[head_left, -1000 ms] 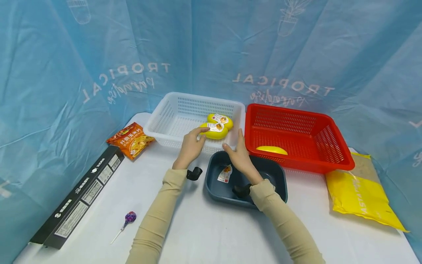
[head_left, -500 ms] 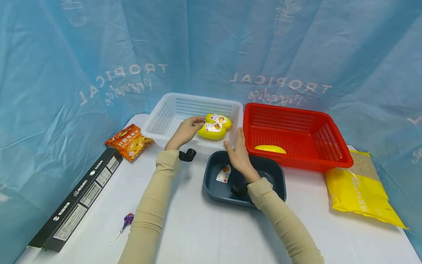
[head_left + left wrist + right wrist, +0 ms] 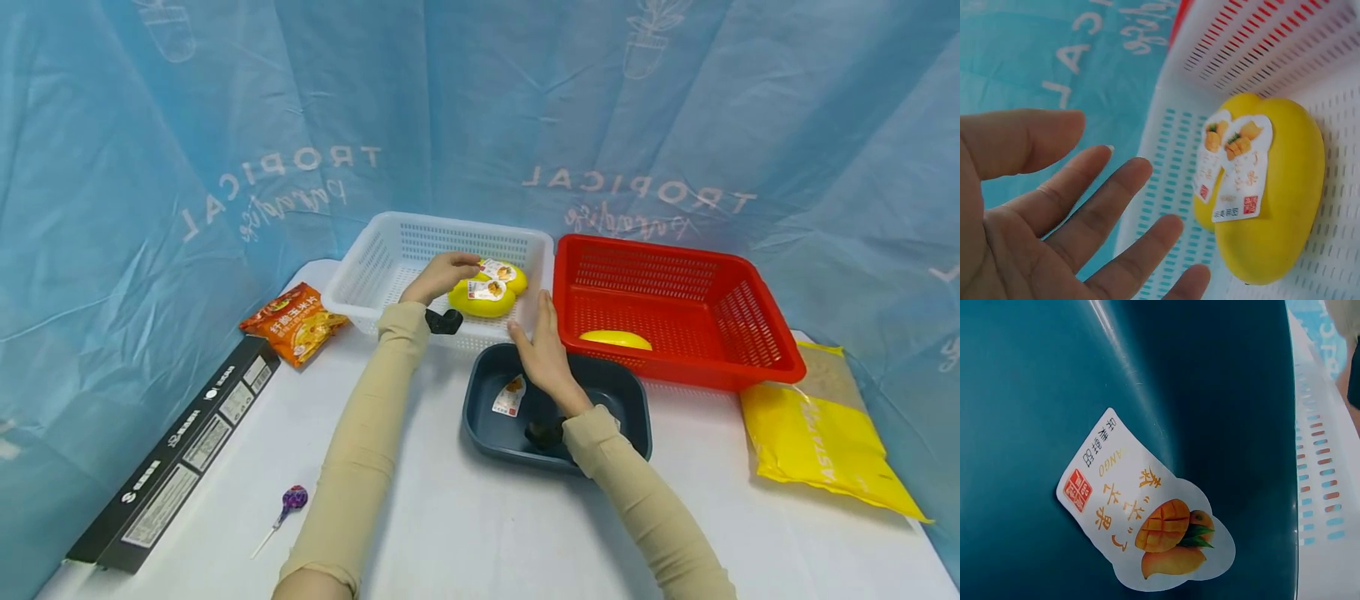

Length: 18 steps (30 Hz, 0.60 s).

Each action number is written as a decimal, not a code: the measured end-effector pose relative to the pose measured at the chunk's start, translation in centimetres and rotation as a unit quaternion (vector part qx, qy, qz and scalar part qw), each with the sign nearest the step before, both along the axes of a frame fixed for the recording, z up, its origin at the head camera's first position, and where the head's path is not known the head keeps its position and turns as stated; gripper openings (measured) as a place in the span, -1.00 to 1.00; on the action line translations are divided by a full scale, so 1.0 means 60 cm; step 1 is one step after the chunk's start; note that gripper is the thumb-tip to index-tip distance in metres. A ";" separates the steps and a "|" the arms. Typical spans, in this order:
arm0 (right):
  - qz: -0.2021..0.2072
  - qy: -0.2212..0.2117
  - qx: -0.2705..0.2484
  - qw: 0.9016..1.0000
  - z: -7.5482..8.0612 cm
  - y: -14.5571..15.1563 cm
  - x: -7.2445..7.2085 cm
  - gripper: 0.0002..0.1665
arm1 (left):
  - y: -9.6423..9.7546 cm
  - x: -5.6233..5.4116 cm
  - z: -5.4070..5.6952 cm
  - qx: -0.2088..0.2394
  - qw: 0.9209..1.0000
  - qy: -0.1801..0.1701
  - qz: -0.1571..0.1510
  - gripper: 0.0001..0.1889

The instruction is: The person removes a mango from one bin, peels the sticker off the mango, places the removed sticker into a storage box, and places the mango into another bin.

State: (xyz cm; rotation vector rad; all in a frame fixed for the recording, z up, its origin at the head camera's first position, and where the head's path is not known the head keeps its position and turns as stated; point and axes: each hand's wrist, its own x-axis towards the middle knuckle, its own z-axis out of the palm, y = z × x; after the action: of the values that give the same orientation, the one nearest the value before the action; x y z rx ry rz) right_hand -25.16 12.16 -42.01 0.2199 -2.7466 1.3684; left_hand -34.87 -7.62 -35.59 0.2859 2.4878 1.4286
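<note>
Two yellow mangoes (image 3: 1291, 187) with white mango stickers lie side by side in the white basket (image 3: 352, 308). My left hand (image 3: 442, 277) is over the basket, just left of the mangoes; in the left wrist view its fingers are spread and relaxed, apart from the fruit. My right hand (image 3: 545, 357) reaches over the dark blue basin (image 3: 480, 442) with straight fingers, its tips by the white basket's front right corner; contact there cannot be told. A mango sticker (image 3: 1147, 512) lies inside the basin.
Right of the white basket stands a red basket (image 3: 675, 375) with a yellow fruit (image 3: 617, 338) partly behind its front rim. A yellow bag (image 3: 832, 450) lies far right. To the left are an orange snack bag (image 3: 296, 321), a long black box (image 3: 172, 450) and a lollipop (image 3: 292, 498).
My left hand drew back left from the mangoes, then moved up and right again, lifting above the basket. The mangoes kept their places. My right hand has barely moved.
</note>
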 end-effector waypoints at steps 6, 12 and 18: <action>-0.002 -0.004 -0.006 1.000 0.000 0.001 0.000 0.00 | 0.014 -0.029 -0.016 -0.010 1.000 -0.004 0.000 -0.56; -0.005 -0.008 -0.003 1.000 -0.001 -0.002 -0.001 0.00 | 0.023 -0.040 -0.022 -0.007 1.000 -0.015 -0.009 -0.54; -0.007 -0.008 -0.004 1.000 -0.002 -0.001 -0.002 0.00 | 0.027 -0.058 -0.030 -0.013 1.000 -0.028 -0.005 -0.52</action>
State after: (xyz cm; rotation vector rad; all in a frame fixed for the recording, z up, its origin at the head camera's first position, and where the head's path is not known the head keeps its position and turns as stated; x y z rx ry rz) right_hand -25.27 12.12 -42.15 0.1898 -2.7490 1.3842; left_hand -38.33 -6.01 -37.37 0.2486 2.4550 1.3792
